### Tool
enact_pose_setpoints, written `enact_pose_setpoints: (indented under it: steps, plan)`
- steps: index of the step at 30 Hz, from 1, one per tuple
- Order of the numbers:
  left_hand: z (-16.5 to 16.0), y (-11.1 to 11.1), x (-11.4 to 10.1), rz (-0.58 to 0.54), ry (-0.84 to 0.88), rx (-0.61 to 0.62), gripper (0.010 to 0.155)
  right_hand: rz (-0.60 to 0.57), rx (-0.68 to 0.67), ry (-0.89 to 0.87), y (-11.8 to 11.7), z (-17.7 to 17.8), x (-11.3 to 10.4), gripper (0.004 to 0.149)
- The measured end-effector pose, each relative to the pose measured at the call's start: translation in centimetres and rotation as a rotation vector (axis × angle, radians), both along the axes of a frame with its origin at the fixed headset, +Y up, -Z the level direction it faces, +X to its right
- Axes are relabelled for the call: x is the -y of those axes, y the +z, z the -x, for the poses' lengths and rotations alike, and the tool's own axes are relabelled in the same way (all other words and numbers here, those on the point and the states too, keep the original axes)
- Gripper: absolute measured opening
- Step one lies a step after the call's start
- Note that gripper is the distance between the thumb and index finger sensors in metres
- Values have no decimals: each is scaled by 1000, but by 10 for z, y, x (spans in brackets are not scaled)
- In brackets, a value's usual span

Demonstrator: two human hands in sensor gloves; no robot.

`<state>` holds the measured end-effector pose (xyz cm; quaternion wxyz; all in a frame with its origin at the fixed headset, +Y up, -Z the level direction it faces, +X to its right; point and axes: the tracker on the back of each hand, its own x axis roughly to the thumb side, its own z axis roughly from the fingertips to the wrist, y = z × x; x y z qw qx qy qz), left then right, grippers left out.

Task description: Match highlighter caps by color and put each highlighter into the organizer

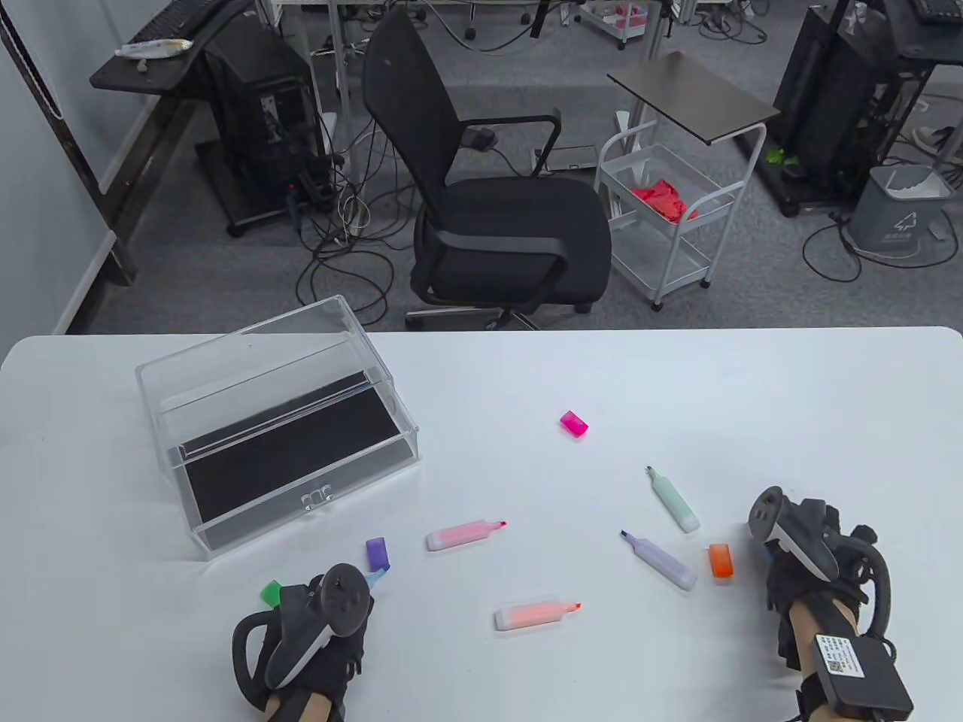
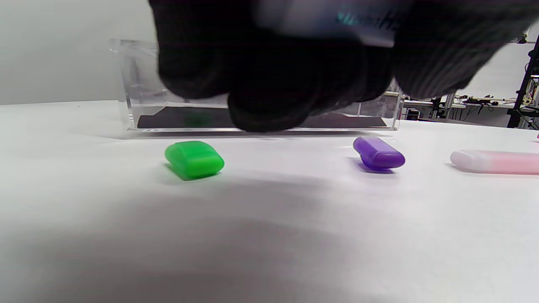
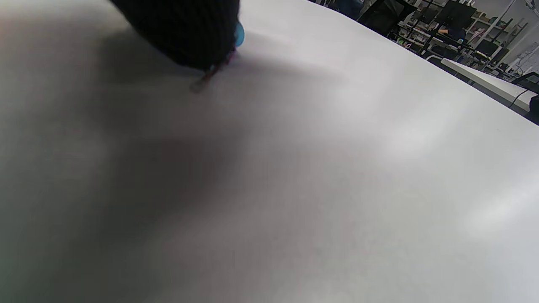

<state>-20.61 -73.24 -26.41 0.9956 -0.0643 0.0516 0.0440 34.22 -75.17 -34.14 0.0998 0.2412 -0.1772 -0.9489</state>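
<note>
My left hand (image 1: 359, 598) lies near the table's front left and grips a light blue highlighter (image 1: 376, 577), whose tip pokes out past the fingers; in the left wrist view it shows as a blur (image 2: 362, 21) above curled fingers (image 2: 269, 75). The right hand (image 1: 779, 575) rests at the front right and holds a small blue cap (image 3: 240, 34), mostly hidden under the glove. Between the hands lie a pink highlighter (image 1: 463, 535), a coral one (image 1: 534, 614), a lilac one (image 1: 660, 562) and a mint one (image 1: 675, 502), all uncapped. The clear organizer (image 1: 278, 421) stands at the left.
Loose caps lie about: green (image 1: 270, 593) and purple (image 1: 378, 553) beside my left hand, orange (image 1: 721, 560) by my right hand, magenta (image 1: 574, 423) mid-table. The organizer's drawer has a black liner. An office chair (image 1: 496, 226) stands beyond the table's far edge.
</note>
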Motion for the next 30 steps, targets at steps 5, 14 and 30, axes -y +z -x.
enact_pose_setpoints:
  steps: [5, 14, 30]
  plan:
    - [0, 0, 0, 16, 5, -2, 53, -63, -37, 44, 0, 4, 1, 60]
    - [0, 1, 0, 33, 11, 0, 53, -172, -135, 171, 5, 16, 0, 49]
    - [-5, -2, 2, 30, 48, 24, 54, -413, -233, -129, 30, 69, -48, 50]
